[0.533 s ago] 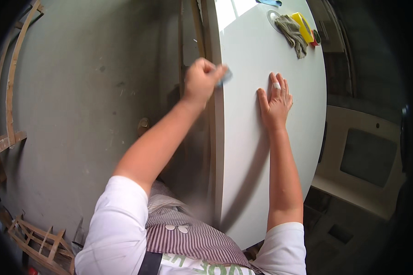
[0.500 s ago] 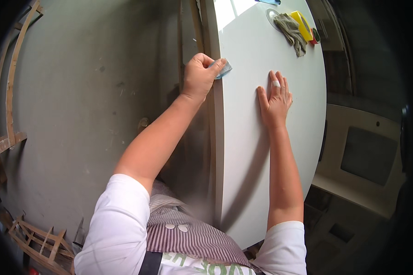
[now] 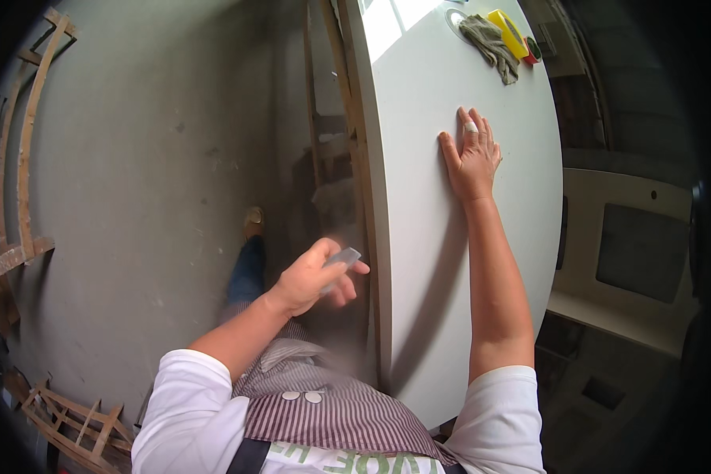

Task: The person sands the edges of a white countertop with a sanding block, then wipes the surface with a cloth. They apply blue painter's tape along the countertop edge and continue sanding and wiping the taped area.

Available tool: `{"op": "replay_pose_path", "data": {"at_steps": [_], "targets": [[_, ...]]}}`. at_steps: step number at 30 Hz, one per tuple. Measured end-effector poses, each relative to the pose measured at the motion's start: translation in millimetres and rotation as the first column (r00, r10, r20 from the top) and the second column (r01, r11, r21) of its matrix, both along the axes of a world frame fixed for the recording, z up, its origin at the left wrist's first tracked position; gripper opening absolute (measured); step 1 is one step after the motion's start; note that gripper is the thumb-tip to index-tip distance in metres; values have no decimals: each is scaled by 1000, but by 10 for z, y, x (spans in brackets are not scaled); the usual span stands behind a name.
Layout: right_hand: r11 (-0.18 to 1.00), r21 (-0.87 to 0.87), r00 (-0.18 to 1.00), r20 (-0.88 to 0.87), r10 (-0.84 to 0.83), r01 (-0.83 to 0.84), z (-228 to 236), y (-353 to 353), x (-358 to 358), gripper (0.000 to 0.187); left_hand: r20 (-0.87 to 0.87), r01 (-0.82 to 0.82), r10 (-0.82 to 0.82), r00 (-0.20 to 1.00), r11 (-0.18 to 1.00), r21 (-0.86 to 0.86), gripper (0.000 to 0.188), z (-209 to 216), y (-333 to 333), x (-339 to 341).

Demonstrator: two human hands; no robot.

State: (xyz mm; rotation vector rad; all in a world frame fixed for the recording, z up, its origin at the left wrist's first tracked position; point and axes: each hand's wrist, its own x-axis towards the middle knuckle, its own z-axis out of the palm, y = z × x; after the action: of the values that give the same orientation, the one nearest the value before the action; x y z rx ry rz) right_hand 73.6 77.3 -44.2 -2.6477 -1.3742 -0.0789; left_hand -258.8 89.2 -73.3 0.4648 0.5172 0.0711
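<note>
My left hand (image 3: 312,278) is beside the near-left edge of a large white panel (image 3: 415,261), apart from it. Pinched between its thumb and fingers is a small grey-blue sheet, which looks like a folded piece of sandpaper (image 3: 346,257); motion blurs it a little. Flat on the panel's top rests my right hand (image 3: 474,167), fingers spread and holding nothing. A white wrap circles one of its fingers.
Toward the panel's far end lie a grey work glove (image 3: 490,46), a yellow tape roll (image 3: 508,33) and a red roll (image 3: 532,51). Wooden frames stand at left (image 3: 30,150) and lower left (image 3: 83,426). A cream panel with a dark recess (image 3: 640,253) is on the right.
My left hand has come down and toward me along the panel's edge, away from its surface, still holding the sandpaper. My right hand stays flat on the panel. The view has shifted slightly.
</note>
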Motion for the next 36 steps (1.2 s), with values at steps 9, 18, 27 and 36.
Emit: {"op": "replay_pose_path", "data": {"at_steps": [9, 18, 27, 36], "targets": [[1000, 1, 1000, 9, -2, 2, -14, 18, 23, 64, 67, -264, 256, 964, 919, 293, 23, -177, -276, 426], [1000, 5, 1000, 6, -2, 2, -10, -8, 9, 63, -105, -230, 314, 943, 848, 477, 18, -216, -519, 687], [1000, 26, 1000, -1, 1, -1, 40, 49, -65, 61, 11, -439, 534, 845, 683, 584, 14, -199, 249, 1153], [1000, 18, 1000, -15, 5, -5, 59, 43, -66, 62, -104, -416, 536, 838, 750, 515, 10, -399, -577, 734]]}}
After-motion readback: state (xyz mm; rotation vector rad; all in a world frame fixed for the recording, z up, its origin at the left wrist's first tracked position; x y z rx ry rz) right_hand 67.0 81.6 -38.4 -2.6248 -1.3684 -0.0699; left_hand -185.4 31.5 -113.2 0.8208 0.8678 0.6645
